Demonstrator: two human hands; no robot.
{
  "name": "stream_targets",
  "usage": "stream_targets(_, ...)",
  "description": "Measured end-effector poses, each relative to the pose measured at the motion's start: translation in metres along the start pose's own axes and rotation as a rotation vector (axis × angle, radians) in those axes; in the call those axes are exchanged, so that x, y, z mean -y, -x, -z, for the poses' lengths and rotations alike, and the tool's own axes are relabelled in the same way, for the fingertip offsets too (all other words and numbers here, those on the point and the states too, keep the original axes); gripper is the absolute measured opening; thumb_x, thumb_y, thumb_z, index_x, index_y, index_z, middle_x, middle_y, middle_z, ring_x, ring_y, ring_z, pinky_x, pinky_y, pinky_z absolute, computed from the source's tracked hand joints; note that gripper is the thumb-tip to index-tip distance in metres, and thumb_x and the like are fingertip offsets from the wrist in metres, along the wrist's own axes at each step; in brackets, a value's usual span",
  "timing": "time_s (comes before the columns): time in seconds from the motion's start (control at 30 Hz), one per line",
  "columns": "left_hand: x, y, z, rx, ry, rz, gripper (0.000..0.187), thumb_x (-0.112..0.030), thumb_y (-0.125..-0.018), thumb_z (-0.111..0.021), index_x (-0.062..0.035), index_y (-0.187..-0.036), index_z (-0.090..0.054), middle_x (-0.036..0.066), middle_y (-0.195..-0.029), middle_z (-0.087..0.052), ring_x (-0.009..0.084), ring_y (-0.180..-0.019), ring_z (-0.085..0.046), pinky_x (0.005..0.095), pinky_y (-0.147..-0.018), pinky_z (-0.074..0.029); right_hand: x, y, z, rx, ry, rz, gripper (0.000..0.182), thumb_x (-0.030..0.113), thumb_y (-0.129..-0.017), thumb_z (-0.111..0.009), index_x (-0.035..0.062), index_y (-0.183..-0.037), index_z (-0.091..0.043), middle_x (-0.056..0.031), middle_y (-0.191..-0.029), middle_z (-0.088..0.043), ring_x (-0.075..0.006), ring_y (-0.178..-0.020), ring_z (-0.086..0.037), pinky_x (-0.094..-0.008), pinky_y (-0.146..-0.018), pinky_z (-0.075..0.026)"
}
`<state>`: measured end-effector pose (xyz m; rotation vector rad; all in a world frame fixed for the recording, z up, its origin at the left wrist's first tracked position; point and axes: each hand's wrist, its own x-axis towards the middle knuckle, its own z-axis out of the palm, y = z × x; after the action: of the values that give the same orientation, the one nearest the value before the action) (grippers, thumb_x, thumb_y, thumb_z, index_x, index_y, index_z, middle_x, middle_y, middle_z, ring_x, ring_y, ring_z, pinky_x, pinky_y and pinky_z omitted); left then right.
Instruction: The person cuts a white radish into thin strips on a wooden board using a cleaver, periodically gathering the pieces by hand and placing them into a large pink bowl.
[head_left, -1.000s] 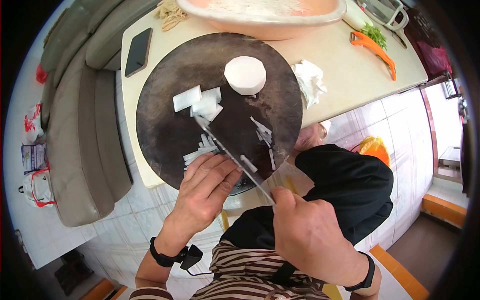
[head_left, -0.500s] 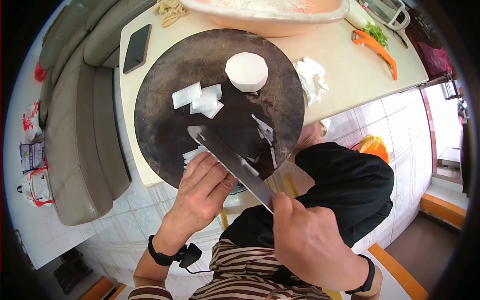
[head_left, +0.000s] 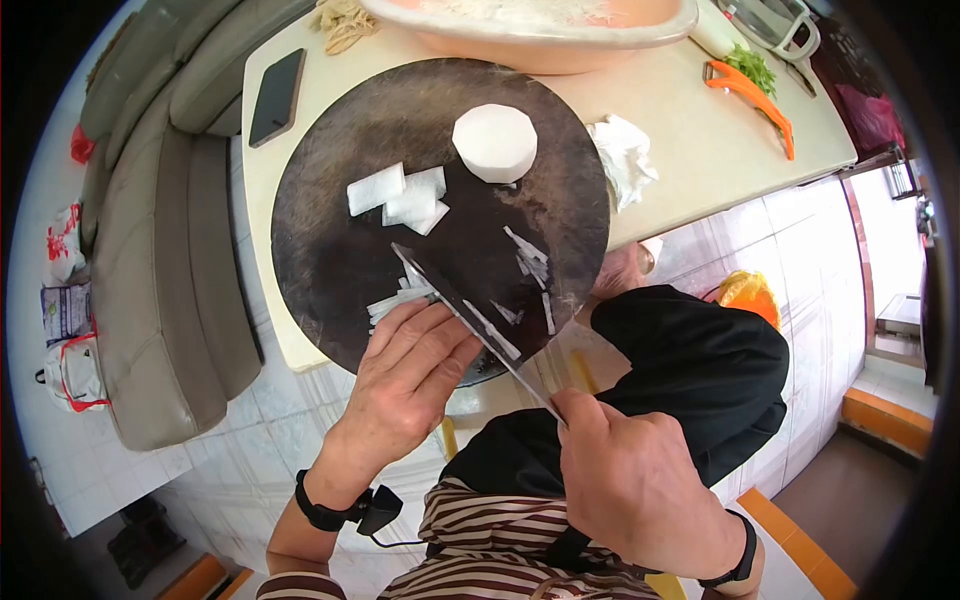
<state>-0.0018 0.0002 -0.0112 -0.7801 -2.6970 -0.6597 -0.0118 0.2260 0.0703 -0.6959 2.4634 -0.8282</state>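
Observation:
With its fingers curled together, my left hand (head_left: 410, 365) presses a stack of thin white radish slices (head_left: 395, 303) onto the dark round chopping board (head_left: 330, 130). My right hand (head_left: 635, 475) is closed around the handle of a kitchen knife (head_left: 480, 335). The blade stands nearly on edge, close beside my left fingertips. Cut radish strips (head_left: 533, 262) lie to the right of the blade. Several flat radish pieces (head_left: 413, 200) overlap farther up the board, near a thick peeled chunk of radish (head_left: 495, 143). My left fingers partly hide the stack.
A peach-coloured basin (head_left: 540, 50) with white shreds stands at the table's far edge. A phone (head_left: 277, 98) lies left of the board. Crumpled tissue (head_left: 625, 160) and an orange peeler (head_left: 752, 98) are to the right. A grey sofa (head_left: 165, 260) is left of the table.
The knife has turned from showing its broad face to nearly edge-on, and its tip has shifted slightly right. My right hand moved slightly right and down. More of the slices show by my left fingers.

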Motion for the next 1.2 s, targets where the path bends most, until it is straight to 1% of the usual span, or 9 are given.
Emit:
stream_targets(0.17,0.0,-0.002,-0.001,-0.008,0.014,0.001,0.03,-0.003,-0.069,-0.068,0.0044,-0.098,-0.072,0.013,-0.107,-0.067,0.0286,-0.107,-0.062,0.0456,-0.098,-0.047,-0.006,-0.003,0.002,0.056,0.013,-0.008,0.018,-0.001,-0.084,-0.062,-0.0082,-0.1,-0.056,-0.0184,-0.064,-0.059,-0.0354,-0.051,-0.057,-0.0398,-0.048,-0.045)
stream_targets(0.47,-0.003,-0.003,-0.001,-0.007,0.008,0.014,0.032,0.0,-0.071,-0.065,0.0045,-0.102,-0.071,0.012,-0.108,-0.066,0.0285,-0.108,-0.061,0.0454,-0.098,-0.046,-0.008,-0.025,-0.012,-0.052,0.023,0.079,0.012,-0.001,-0.08,-0.062,-0.0035,-0.087,-0.052,-0.017,-0.057,-0.054,-0.039,-0.053,-0.057,-0.0432,-0.05,-0.045)
stream_targets(0.53,-0.005,-0.005,0.0,-0.01,0.002,0.015,0.032,0.0,-0.072,-0.064,0.0042,-0.103,-0.07,0.012,-0.109,-0.066,0.0285,-0.108,-0.061,0.0457,-0.098,-0.046,-0.014,-0.023,-0.012,-0.144,-0.036,0.112,0.015,-0.006,-0.07,-0.059,-0.0031,-0.078,-0.046,-0.0193,-0.053,-0.053,-0.0404,-0.051,-0.059,-0.0451,-0.048,-0.048)
stream_targets(0.57,-0.005,-0.005,0.001,-0.008,0.001,0.021,0.032,0.0,-0.072,-0.064,0.004,-0.103,-0.07,0.012,-0.109,-0.066,0.0285,-0.107,-0.061,0.046,-0.099,-0.046,-0.016,-0.021,-0.01,-0.145,-0.036,0.117,0.015,-0.006,-0.07,-0.059,-0.0031,-0.078,-0.046,-0.0193,-0.053,-0.053,-0.0404,-0.051,-0.059,-0.0451,-0.048,-0.048)
stream_targets(0.7,-0.005,-0.007,0.0,-0.008,-0.028,0.005,0.033,-0.001,-0.072,-0.064,0.0035,-0.104,-0.07,0.012,-0.109,-0.065,0.0288,-0.107,-0.061,0.0456,-0.098,-0.046,-0.019,-0.016,-0.004,-0.167,-0.039,0.072,0.013,-0.003,-0.077,-0.059,-0.0031,-0.082,-0.047,-0.0193,-0.054,-0.053,-0.0409,-0.05,-0.057,-0.0462,-0.047,-0.046)
stream_targets(0.83,0.002,-0.003,0.008,-0.146,-0.065,0.057,0.032,0.001,-0.07,-0.07,0.0029,-0.102,-0.069,0.012,-0.107,-0.065,0.0291,-0.103,-0.062,0.0432,-0.094,-0.046,-0.016,-0.01,-0.001,-0.151,-0.191,0.093,0.014,0.0,-0.082,-0.06,-0.0054,-0.091,-0.05,-0.0192,-0.055,-0.053,-0.041,-0.05,-0.056,-0.0478,-0.047,-0.044)
stream_targets(0.87,0.003,-0.002,0.011,-0.19,-0.079,0.111,0.031,0.002,-0.07,-0.072,0.0026,-0.101,-0.069,0.013,-0.106,-0.066,0.0292,-0.101,-0.062,0.0421,-0.092,-0.047,-0.014,-0.01,-0.002,-0.149,-0.194,0.098,0.014,0.0,-0.082,-0.06,-0.0054,-0.091,-0.05,-0.0192,-0.055,-0.053,-0.041,-0.05,-0.056,-0.0478,-0.047,-0.044)
stream_targets(0.93,0.005,-0.002,0.016,-0.186,-0.123,0.173,0.03,0.002,-0.07,-0.074,0.0023,-0.1,-0.069,0.012,-0.106,-0.066,0.0294,-0.1,-0.062,0.0417,-0.089,-0.047,-0.008,-0.007,-0.004,-0.102,-0.327,0.003,0.018,0.002,-0.089,-0.06,-0.0025,-0.079,-0.047,-0.0222,-0.056,-0.048,-0.0437,-0.052,-0.05,-0.0455,-0.048,-0.037)
stream_targets(1.2,0.006,-0.009,0.015,-0.125,-0.143,0.319,0.028,-0.003,-0.074,-0.077,-0.0013,-0.101,-0.069,0.008,-0.101,-0.066,0.0269,-0.095,-0.061,0.0389,-0.087,-0.043,-0.013,-0.009,-0.016,-0.135,-0.297,-0.016,0.018,0.001,-0.089,-0.061,-0.0024,-0.079,-0.047,-0.022,-0.056,-0.048,-0.044,-0.052,-0.05,-0.0458,-0.048,-0.036)
